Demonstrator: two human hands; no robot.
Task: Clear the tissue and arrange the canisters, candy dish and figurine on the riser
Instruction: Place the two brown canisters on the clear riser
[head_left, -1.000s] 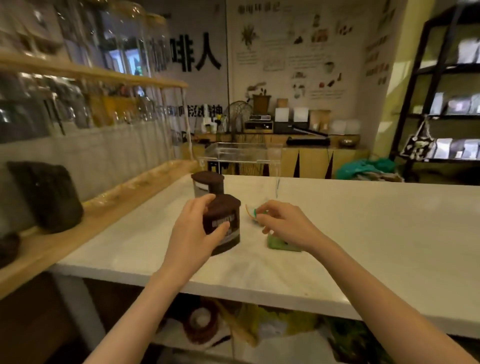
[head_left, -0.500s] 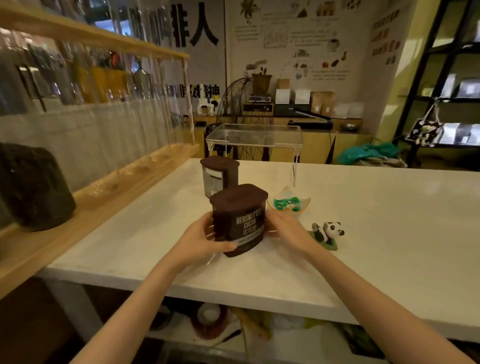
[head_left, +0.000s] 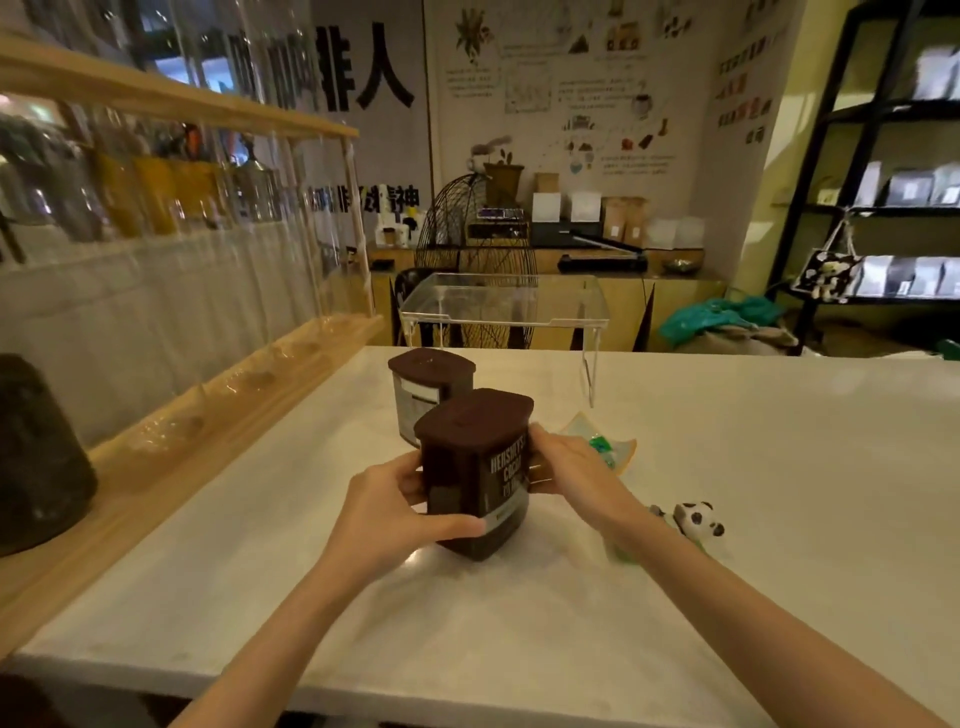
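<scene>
Both hands (head_left: 395, 512) seemingly clasp the cocoa canister (head_left: 475, 470).

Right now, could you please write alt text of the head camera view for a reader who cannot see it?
Two bare hands, left hand and right hand, grip a dark brown plastic cocoa canister on a white counter. A second brown-lidded canister stands behind it, a small dish of green candy and a panda figurine sit to the right, and a clear acrylic riser stands empty at the far edge.

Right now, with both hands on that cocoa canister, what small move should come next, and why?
Probably lift the cocoa canister forward toward the clear riser. The left hand and right hand grip its sides, and the riser's top looks bare.
</scene>
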